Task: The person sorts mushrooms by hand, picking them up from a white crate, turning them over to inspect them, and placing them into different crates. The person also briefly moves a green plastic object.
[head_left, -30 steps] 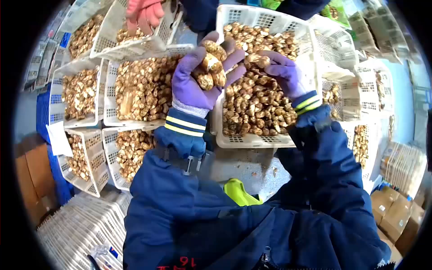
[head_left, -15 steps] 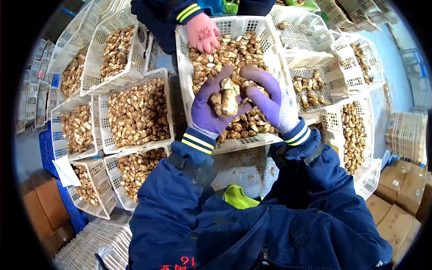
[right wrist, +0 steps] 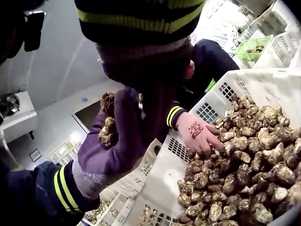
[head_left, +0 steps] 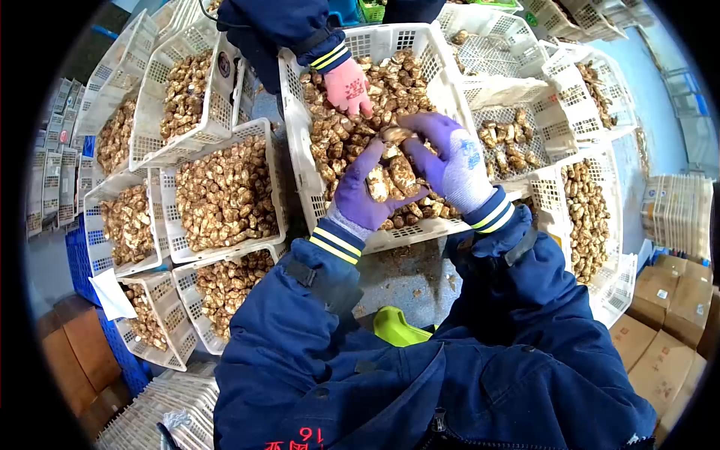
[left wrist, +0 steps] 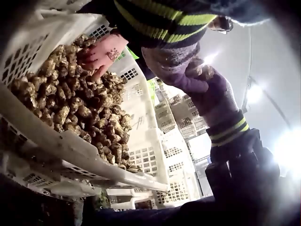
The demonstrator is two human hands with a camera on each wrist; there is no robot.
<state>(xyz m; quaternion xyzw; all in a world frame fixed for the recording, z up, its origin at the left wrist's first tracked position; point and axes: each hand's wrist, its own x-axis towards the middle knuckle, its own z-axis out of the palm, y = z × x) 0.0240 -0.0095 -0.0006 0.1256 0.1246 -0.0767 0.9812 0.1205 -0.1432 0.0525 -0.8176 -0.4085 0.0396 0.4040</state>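
Note:
Brown, knobbly root pieces lie in the left hand, gloved in purple, its fingers curled round them above the front of a large white crate. Close beside it the right hand, also in a purple glove, pinches a piece between thumb and fingers. The right wrist view shows two pieces in the left hand; the right hand is dark there. More loose pieces fill the crate in the left wrist view.
Another person's pink-gloved hand touches the pieces at the crate's back left. White crates of similar pieces stand left and right. Cardboard boxes are at the far right, stacked crates at the lower left.
The view has shifted over the crates. The other person's hand has come from a left crate to the large one. Both purple-gloved hands are nearer together, and the pieces in the left hand have turned.

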